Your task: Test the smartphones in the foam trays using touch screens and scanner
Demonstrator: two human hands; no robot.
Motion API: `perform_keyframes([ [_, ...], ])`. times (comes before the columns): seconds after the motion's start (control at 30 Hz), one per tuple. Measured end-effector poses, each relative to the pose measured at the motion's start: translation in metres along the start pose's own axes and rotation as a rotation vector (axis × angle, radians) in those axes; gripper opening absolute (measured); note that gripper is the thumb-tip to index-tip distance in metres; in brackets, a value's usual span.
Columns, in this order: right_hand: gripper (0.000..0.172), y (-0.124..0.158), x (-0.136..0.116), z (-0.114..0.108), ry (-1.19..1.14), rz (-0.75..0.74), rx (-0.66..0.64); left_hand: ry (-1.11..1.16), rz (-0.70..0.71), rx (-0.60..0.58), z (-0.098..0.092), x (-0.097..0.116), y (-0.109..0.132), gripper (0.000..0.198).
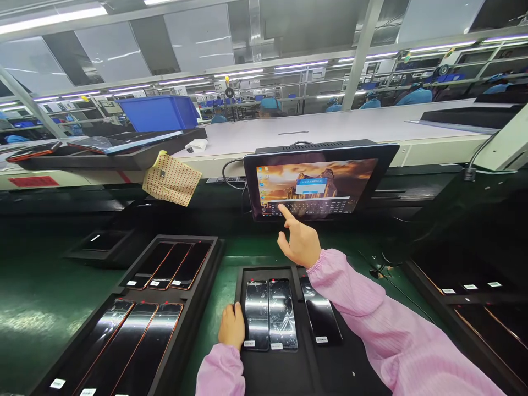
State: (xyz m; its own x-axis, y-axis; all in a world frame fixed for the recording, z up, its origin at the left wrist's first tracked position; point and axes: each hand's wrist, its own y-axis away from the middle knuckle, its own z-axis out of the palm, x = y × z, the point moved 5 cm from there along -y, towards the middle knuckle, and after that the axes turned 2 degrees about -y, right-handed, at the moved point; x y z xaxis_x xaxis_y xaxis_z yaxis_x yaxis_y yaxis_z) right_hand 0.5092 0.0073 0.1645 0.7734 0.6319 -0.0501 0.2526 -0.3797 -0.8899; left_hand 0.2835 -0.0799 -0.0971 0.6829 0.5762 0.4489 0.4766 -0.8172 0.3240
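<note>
My right hand (302, 242) reaches up with its index finger stretched out, the tip at the lower left of a touchscreen monitor (317, 181). Its other fingers are curled and hold nothing. A small dialog box and an on-screen keyboard show over the picture. Below, my left hand (231, 325) is closed on the left edge of a black tray (274, 377). Two smartphones (256, 316) (282, 314) lie side by side in this tray, each with a white label. Another smartphone (320, 313) lies in the compartment to the right, partly behind my sleeve.
On the left, a black tray (187, 300) holds several orange-edged phones. Another phone tray (447, 313) sits in shadow at right. A blue bin (159, 114) and stacked trays stand on the white shelf (350, 124). A dotted cloth (172, 179) hangs from its edge. People work behind.
</note>
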Motion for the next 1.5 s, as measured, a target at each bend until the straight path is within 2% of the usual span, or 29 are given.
perform_keyframes([
  [0.17,0.017,0.006,0.004,-0.002,-0.015,-0.017,0.061,0.008,-0.002,0.002,0.000,0.000,0.001,0.044],
  [0.33,0.020,0.006,0.008,-0.003,0.010,-0.003,0.035,0.006,-0.002,0.007,0.001,-0.001,0.000,0.045],
  [0.5,0.017,0.009,0.010,-0.006,-0.016,0.007,0.070,0.001,-0.001,0.013,0.000,-0.001,0.000,0.044],
  [0.67,0.019,0.009,0.013,-0.006,-0.010,0.039,0.023,-0.005,-0.014,0.004,-0.002,0.001,0.002,0.045],
  [0.9,0.021,0.004,0.026,-0.027,0.011,0.104,0.232,-0.012,-0.015,-0.007,-0.004,0.003,0.003,0.044],
  [1.13,0.022,0.000,0.033,-0.030,0.008,0.170,0.210,-0.022,0.003,-0.001,-0.004,0.003,0.003,0.043],
  [1.33,0.015,0.018,0.033,-0.045,-0.067,0.164,0.325,-0.026,0.003,-0.004,-0.002,0.002,0.001,0.046],
  [1.5,0.005,0.057,0.048,-0.060,-0.008,0.263,0.312,-0.029,-0.001,-0.005,-0.002,0.001,0.000,0.046],
])
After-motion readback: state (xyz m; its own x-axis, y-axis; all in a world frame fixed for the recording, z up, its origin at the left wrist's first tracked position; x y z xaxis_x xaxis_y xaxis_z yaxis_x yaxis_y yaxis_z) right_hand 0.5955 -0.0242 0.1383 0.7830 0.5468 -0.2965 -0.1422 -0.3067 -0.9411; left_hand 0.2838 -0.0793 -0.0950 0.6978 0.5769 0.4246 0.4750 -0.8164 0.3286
